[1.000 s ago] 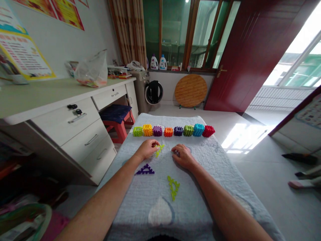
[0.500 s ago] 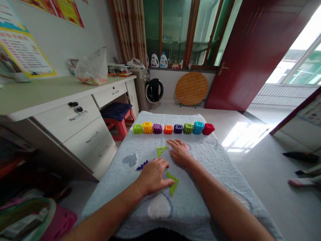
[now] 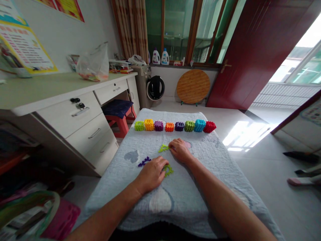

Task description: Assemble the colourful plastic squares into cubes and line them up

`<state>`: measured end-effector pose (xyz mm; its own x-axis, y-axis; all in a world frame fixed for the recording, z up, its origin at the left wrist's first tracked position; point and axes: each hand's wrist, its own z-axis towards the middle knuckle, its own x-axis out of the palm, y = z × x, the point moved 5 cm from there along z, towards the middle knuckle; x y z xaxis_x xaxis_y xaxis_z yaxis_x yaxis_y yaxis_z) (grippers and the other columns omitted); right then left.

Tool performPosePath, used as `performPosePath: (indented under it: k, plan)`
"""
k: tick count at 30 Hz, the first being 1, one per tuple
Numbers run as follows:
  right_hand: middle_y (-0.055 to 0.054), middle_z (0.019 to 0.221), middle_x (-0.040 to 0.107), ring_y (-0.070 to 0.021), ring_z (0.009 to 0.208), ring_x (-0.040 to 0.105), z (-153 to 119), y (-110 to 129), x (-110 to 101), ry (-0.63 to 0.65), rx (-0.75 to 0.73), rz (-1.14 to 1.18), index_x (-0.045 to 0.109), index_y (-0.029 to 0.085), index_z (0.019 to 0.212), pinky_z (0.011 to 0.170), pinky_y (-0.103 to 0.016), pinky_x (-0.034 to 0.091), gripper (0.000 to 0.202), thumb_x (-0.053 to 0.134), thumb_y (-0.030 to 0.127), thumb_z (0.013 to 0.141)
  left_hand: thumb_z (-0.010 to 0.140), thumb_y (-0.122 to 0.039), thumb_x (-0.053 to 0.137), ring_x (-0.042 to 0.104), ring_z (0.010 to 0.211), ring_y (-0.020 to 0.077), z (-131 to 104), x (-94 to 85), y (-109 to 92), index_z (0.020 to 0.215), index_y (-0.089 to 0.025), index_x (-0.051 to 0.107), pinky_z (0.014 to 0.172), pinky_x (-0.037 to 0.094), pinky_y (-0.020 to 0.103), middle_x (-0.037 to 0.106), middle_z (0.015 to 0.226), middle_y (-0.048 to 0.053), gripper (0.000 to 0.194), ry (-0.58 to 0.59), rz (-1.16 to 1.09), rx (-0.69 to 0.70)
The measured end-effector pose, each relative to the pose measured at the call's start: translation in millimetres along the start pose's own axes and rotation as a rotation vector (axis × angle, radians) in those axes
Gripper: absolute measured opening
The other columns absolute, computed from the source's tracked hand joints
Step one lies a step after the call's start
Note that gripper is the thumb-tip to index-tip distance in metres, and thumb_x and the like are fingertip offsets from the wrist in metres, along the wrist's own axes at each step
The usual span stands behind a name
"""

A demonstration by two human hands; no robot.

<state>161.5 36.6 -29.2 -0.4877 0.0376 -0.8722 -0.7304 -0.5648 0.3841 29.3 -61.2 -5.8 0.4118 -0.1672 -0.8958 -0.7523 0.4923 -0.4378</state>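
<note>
My left hand (image 3: 154,170) has its fingers curled round the edge of a green triangular toothed puzzle piece (image 3: 169,170), low over the cloth. Beyond it, my right hand (image 3: 181,150) pinches one end of a lighter yellow-green triangular toothed piece (image 3: 163,147). A purple triangular toothed piece (image 3: 144,162) lies just left of my left hand, partly behind it. Both hands cover parts of what they hold. Several toothed blocks stand in a row farther back, among them a yellow block (image 3: 149,125), an orange block (image 3: 169,127) and a red block (image 3: 210,127).
A pale blue cloth (image 3: 200,190) with heart patterns covers the table. To the left are a white desk (image 3: 82,117) and a red stool (image 3: 121,125). A pink basket (image 3: 62,217) stands at the lower left. Someone's foot (image 3: 298,181) shows at the right edge.
My left hand has closed on the green piece and shifted it slightly up and left. My right hand's fingers have curled onto the yellow-green piece, which has turned. The view has tilted slightly.
</note>
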Motion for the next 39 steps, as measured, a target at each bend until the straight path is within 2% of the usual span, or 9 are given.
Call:
performPosePath:
  k: [4, 11, 15, 19, 22, 27, 31, 35, 39]
  plan:
    - [-0.005, 0.096, 0.063, -0.0186, 0.092, 0.05, -2, -3, -2, -0.034, 0.016, 0.02, 0.062, 0.02, 0.101, 0.085, -0.03, 0.036, 0.022, 0.057, 0.014, 0.08, 0.079, -0.034, 0.063, 0.054, 0.098, 0.0221, -7, 6.3, -8, 0.104, -0.02, 0.059, 0.089, 0.043, 0.034, 0.057, 0.102, 0.006, 0.029, 0.026, 0.057, -0.008]
    - [-0.005, 0.107, 0.064, -0.0203, 0.099, 0.048, -2, 1, 0, 0.01, -0.027, 0.019, 0.062, 0.022, 0.112, 0.09, -0.033, 0.034, 0.031, 0.054, 0.014, 0.083, 0.084, -0.014, 0.049, 0.059, 0.092, 0.0202, -7, 13.9, -8, 0.103, -0.019, 0.06, 0.085, 0.046, 0.031, 0.062, 0.097, 0.007, 0.022, 0.011, 0.089, -0.034]
    - [-0.005, 0.099, 0.065, -0.0191, 0.095, 0.049, 0, 2, 2, 0.015, -0.01, 0.0, 0.065, 0.023, 0.105, 0.088, -0.031, 0.035, 0.023, 0.054, 0.017, 0.086, 0.084, -0.01, 0.046, 0.061, 0.095, 0.0183, 0, -0.3, -1, 0.11, -0.02, 0.058, 0.087, 0.046, 0.029, 0.066, 0.102, 0.006, 0.03, -0.11, -0.021, -0.06]
    - [-0.004, 0.095, 0.066, -0.0178, 0.091, 0.05, 0, 0, 0, -0.035, 0.019, 0.05, 0.062, 0.021, 0.109, 0.085, -0.028, 0.037, 0.03, 0.054, 0.012, 0.082, 0.079, -0.01, 0.054, 0.063, 0.087, 0.016, 23, -25.8, 22, 0.119, -0.019, 0.054, 0.081, 0.047, 0.026, 0.068, 0.096, 0.004, 0.042, -0.246, -0.136, -0.185]
    - [-0.004, 0.095, 0.066, -0.018, 0.091, 0.051, -2, -7, -4, -0.081, 0.044, 0.078, 0.061, 0.021, 0.11, 0.086, -0.029, 0.038, 0.033, 0.053, 0.011, 0.08, 0.077, -0.009, 0.055, 0.063, 0.076, 0.0149, 50, -34.7, 39, 0.115, -0.018, 0.058, 0.074, 0.046, 0.024, 0.068, 0.08, 0.001, 0.039, -0.209, -0.125, -0.213]
    - [-0.006, 0.095, 0.065, -0.019, 0.09, 0.052, -4, -25, -10, -0.111, 0.086, 0.085, 0.063, 0.019, 0.104, 0.086, -0.031, 0.038, 0.027, 0.054, 0.014, 0.079, 0.075, -0.008, 0.053, 0.062, 0.073, 0.0132, 83, -28.9, 58, 0.102, -0.017, 0.064, 0.07, 0.044, 0.021, 0.067, 0.075, 0.0, 0.03, -0.142, -0.076, -0.22]
    - [-0.006, 0.092, 0.063, -0.0184, 0.087, 0.052, -7, -28, -15, -0.106, 0.073, 0.08, 0.065, 0.017, 0.098, 0.086, -0.032, 0.037, 0.023, 0.054, 0.014, 0.079, 0.074, -0.013, 0.056, 0.061, 0.078, 0.0157, 84, -19.4, 65, 0.098, -0.016, 0.064, 0.075, 0.044, 0.025, 0.066, 0.087, 0.005, 0.025, -0.145, -0.029, -0.23]
    - [-0.005, 0.096, 0.061, -0.0194, 0.092, 0.05, -8, -17, -16, -0.036, 0.058, 0.048, 0.065, 0.02, 0.102, 0.086, -0.031, 0.036, 0.026, 0.059, 0.02, 0.076, 0.076, -0.02, 0.056, 0.059, 0.079, 0.0161, 79, -17.9, 70, 0.095, -0.016, 0.066, 0.08, 0.045, 0.028, 0.06, 0.099, 0.008, 0.022, -0.123, 0.003, -0.194]
    - [-0.005, 0.101, 0.06, -0.0207, 0.097, 0.047, -5, -4, -10, 0.031, 0.042, -0.015, 0.065, 0.023, 0.105, 0.085, -0.032, 0.034, 0.029, 0.065, 0.03, 0.077, 0.07, -0.022, 0.06, 0.059, 0.079, 0.0146, 81, -20.4, 76, 0.112, -0.017, 0.061, 0.078, 0.047, 0.025, 0.058, 0.105, 0.005, 0.042, 0.005, -0.028, -0.113]
